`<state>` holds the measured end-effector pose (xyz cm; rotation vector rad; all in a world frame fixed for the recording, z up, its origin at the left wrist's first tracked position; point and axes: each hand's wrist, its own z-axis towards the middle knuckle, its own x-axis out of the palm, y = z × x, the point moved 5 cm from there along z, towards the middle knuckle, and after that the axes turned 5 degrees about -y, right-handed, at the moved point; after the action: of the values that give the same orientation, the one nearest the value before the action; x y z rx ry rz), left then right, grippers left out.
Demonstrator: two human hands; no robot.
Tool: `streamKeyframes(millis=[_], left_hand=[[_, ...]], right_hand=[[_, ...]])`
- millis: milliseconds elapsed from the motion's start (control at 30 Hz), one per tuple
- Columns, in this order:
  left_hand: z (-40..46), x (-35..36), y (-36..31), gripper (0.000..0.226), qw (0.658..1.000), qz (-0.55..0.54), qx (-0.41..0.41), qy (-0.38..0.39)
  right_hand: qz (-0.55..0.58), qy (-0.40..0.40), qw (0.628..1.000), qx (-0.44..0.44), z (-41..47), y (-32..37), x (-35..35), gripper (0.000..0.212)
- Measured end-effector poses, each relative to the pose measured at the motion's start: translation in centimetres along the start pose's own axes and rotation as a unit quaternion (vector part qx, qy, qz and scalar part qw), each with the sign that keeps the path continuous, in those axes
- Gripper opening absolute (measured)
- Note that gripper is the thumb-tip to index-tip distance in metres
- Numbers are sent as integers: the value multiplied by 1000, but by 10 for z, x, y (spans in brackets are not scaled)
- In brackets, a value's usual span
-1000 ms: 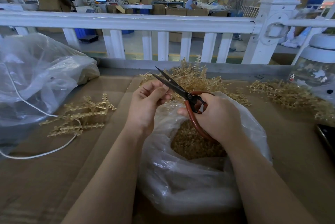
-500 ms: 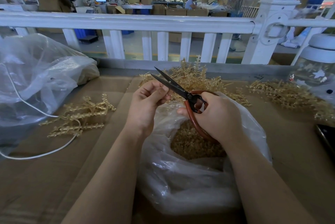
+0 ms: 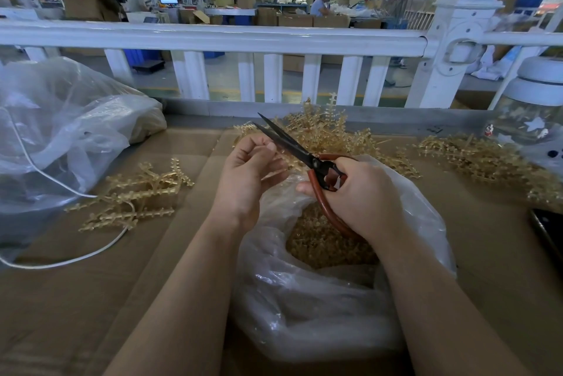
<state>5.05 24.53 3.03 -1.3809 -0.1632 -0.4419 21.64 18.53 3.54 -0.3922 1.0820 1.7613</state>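
Observation:
My right hand (image 3: 362, 196) grips red-handled scissors (image 3: 292, 145) with dark blades slightly parted, pointing up and left. My left hand (image 3: 246, 171) pinches a small tan plastic sprue piece (image 3: 278, 159) right beside the blades, fingers curled round it. Both hands hover above an open clear plastic bag (image 3: 320, 308) that holds several small tan cut pieces (image 3: 323, 244). A heap of tan sprue strips (image 3: 332, 135) lies just behind the hands.
More tan strips (image 3: 137, 196) lie at the left and a further tan pile (image 3: 487, 159) at the right on the cardboard-covered table (image 3: 76, 299). A big clear bag (image 3: 61, 132) and white cable (image 3: 61, 260) sit far left. A white railing (image 3: 213, 37) borders the back; a dark phone (image 3: 548, 232) lies at the right edge.
Almost nothing differs: both hands keep their place over the bag, and the scissor blades look a little closer together than before.

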Motion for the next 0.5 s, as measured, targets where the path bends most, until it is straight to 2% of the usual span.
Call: streamKeyframes(millis=[133, 267, 400, 500], left_hand=[[2, -4, 0, 21, 998, -44, -25, -30], [4, -5, 1, 22, 991, -117, -63, -26], [2, -2, 1, 27, 978, -186, -99, 7], [2, 0, 2, 26, 964, -234, -122, 22]], right_hand=[[85, 30, 995, 52, -1, -3, 4, 73], [188, 47, 974, 121, 1, -7, 8, 57], [301, 48, 931, 200, 2, -12, 7, 59], [366, 61, 903, 219, 1, -11, 6, 58]])
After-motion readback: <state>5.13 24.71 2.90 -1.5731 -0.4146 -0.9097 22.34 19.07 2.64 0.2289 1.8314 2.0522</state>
